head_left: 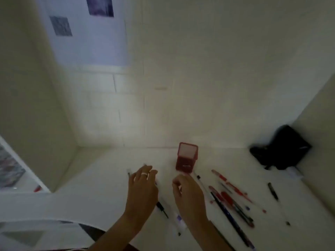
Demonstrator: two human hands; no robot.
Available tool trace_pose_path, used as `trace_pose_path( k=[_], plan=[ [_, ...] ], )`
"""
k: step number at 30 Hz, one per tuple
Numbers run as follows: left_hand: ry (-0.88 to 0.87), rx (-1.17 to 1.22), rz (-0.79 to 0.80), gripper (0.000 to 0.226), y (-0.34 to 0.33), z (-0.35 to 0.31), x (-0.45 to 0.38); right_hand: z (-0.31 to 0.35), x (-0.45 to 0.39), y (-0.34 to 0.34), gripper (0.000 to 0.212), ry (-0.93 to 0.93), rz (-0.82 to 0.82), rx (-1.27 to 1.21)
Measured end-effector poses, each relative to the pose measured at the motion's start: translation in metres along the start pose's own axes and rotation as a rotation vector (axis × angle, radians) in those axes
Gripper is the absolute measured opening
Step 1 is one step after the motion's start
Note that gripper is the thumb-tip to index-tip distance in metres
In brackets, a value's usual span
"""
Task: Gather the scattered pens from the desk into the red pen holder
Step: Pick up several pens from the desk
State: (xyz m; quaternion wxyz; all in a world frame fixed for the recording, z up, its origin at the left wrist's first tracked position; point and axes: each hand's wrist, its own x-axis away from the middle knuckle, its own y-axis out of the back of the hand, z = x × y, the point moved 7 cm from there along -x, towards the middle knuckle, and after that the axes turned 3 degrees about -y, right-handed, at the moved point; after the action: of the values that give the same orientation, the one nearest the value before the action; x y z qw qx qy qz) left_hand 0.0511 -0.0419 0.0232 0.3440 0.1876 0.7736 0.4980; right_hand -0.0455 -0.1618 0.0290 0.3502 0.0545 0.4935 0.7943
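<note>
Black bag (282,149) in the desk's right corner, white desk (101,171), two dark pictures (99,5) on wall

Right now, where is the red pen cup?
In the head view, the square red plastic pen holder stands upright near the white desk's back wall, just beyond the right hand, with scattered pens to its right.

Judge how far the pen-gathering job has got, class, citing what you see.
Done: nothing visible; the red pen holder looks empty. In hand: both the left hand and the right hand hover over the desk, grip unclear. Left: the pens lie scattered.
</note>
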Motion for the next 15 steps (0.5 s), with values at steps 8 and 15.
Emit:
trace_pose_path(
  k=[8,15],
  plan=[
    [-0.075,0.082,-0.141,0.042,-0.066,0.008,0.031,-0.023,0.031,-0.062,0.027,0.155,-0.052,0.01],
    [-0.094,0.2,-0.165,0.024,-0.074,0.01,0.037,-0.024,0.039,-0.063,0.02,0.252,-0.101,-0.012]
  ],
)
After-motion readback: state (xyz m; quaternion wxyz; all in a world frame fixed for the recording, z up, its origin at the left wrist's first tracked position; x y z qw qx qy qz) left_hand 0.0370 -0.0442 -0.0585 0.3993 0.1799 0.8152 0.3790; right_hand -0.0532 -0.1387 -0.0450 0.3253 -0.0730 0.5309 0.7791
